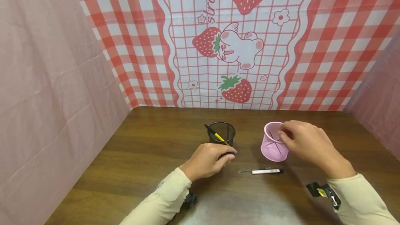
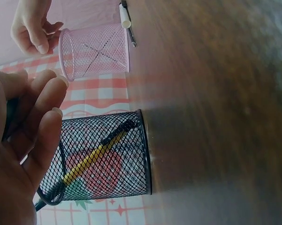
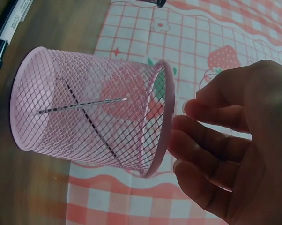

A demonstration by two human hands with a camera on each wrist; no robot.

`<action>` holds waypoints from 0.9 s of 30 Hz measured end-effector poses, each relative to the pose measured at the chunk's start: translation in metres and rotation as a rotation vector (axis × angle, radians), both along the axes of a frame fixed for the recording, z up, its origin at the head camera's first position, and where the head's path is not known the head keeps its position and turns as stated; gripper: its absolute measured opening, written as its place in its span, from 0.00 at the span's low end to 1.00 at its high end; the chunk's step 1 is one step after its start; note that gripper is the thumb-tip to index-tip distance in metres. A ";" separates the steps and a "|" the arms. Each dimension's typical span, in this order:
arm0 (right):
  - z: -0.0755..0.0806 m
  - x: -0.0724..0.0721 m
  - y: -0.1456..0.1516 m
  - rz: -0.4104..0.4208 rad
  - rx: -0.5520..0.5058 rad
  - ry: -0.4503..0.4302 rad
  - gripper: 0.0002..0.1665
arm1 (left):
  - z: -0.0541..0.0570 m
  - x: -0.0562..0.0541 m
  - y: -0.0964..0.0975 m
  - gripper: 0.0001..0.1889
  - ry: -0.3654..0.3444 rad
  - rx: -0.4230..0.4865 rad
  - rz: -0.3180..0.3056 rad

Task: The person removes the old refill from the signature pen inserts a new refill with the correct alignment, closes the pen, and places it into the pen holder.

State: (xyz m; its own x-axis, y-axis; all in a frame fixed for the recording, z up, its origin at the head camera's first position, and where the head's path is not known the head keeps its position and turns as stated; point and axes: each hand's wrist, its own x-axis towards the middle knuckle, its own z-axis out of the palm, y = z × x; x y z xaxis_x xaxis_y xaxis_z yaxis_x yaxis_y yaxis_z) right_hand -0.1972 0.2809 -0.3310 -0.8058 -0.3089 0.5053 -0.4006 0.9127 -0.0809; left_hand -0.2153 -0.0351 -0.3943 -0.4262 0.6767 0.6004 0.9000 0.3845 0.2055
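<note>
My left hand (image 1: 206, 160) is curled in front of a black mesh cup (image 1: 222, 126), pinching a slim dark thing (image 1: 226, 154) mostly hidden by the fingers; its kind I cannot tell. A yellow and black pen (image 1: 218, 136) leans in that cup. My right hand (image 1: 312, 145) is at the rim of a pink mesh cup (image 1: 273, 153), fingers loosely bent, fingertips right by the rim in the right wrist view. Nothing shows between them. Inside the pink cup, two thin dark rods (image 3: 82, 106) cross each other; one has a pale tip.
A white and black pen (image 1: 265, 172) lies on the wooden table (image 1: 150, 169) in front of the pink cup, a thin rod extending from its left end. Behind stands a red and white strawberry cloth (image 1: 200, 89); pink cloth (image 1: 62, 100) hangs at the sides.
</note>
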 end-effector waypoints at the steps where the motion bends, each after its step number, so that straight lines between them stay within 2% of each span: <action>1: 0.000 0.000 0.001 -0.007 -0.002 0.005 0.02 | 0.000 0.000 0.000 0.09 -0.006 0.004 -0.004; 9: -0.004 -0.003 0.006 -0.015 -0.029 0.029 0.02 | -0.001 0.000 0.000 0.13 -0.024 0.020 -0.011; 19: -0.010 -0.006 0.004 -0.008 -0.025 -0.001 0.03 | 0.000 0.001 0.002 0.12 -0.002 0.043 0.032; 27: -0.014 -0.009 0.002 -0.005 -0.021 -0.027 0.10 | 0.001 0.004 0.001 0.09 -0.058 0.033 0.061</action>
State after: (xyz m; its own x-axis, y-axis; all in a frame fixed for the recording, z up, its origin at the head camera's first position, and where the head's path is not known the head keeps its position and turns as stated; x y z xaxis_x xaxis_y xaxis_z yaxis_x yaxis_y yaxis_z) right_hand -0.2063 0.2829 -0.3449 -0.8209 -0.2943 0.4894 -0.3934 0.9126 -0.1110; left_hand -0.2113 -0.0338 -0.3930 -0.5010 0.6286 0.5949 0.8611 0.4306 0.2702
